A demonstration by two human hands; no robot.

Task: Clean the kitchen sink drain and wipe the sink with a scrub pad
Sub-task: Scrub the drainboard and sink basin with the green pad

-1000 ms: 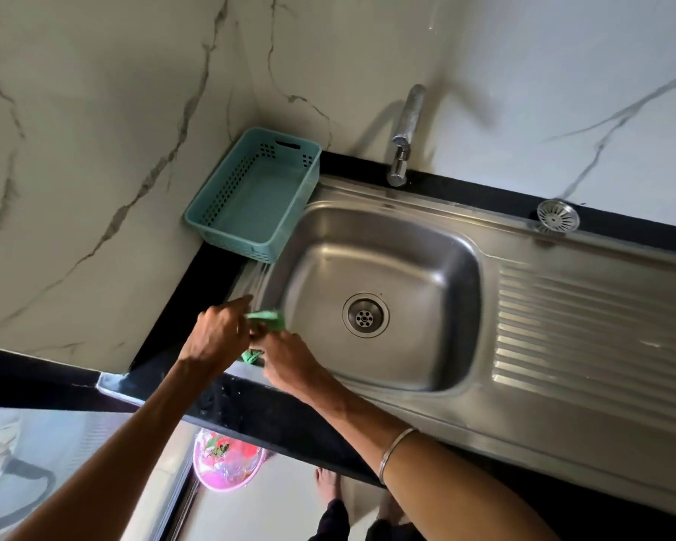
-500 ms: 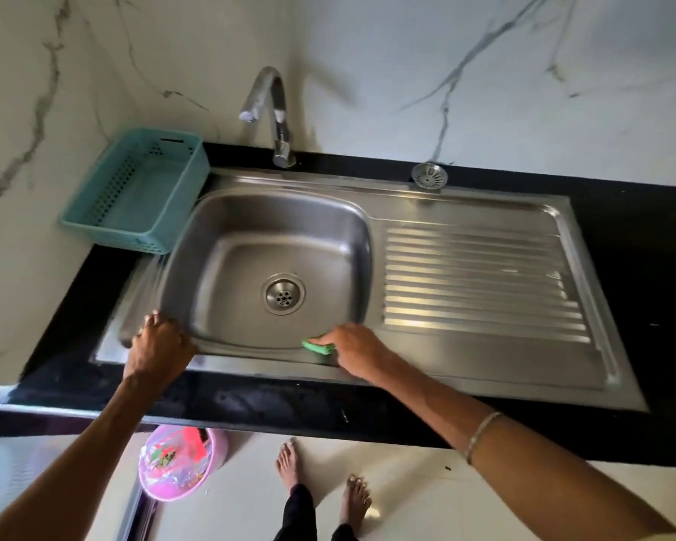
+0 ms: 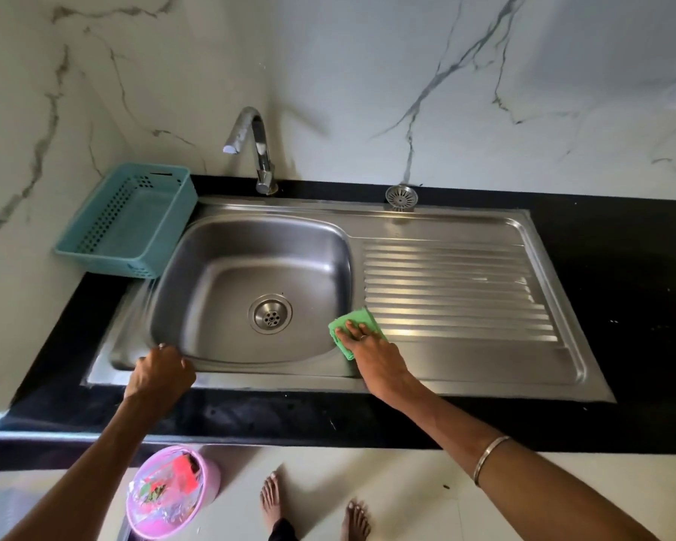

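A steel sink (image 3: pixel 219 244) with a ribbed drainboard (image 3: pixel 457 290) is set in a black counter. Its round drain (image 3: pixel 270 314) lies in the bowl's bottom, uncovered. The loose drain strainer (image 3: pixel 401 196) rests at the back rim, right of the tap. My right hand (image 3: pixel 371 349) presses flat on a green scrub pad (image 3: pixel 358 322) at the bowl's front right corner, beside the drainboard. My left hand (image 3: pixel 161 374) rests on the sink's front left rim, fingers curled, holding nothing.
A curved chrome tap (image 3: pixel 256 150) stands behind the bowl. A teal perforated basket (image 3: pixel 129 222) sits at the left, against the marble wall. On the floor below are a pink bin (image 3: pixel 172 491) and bare feet (image 3: pixel 315 505).
My right hand slid the green pad from the front left rim along the front edge to the front right corner. My left hand let go of the pad and settled on the rim.
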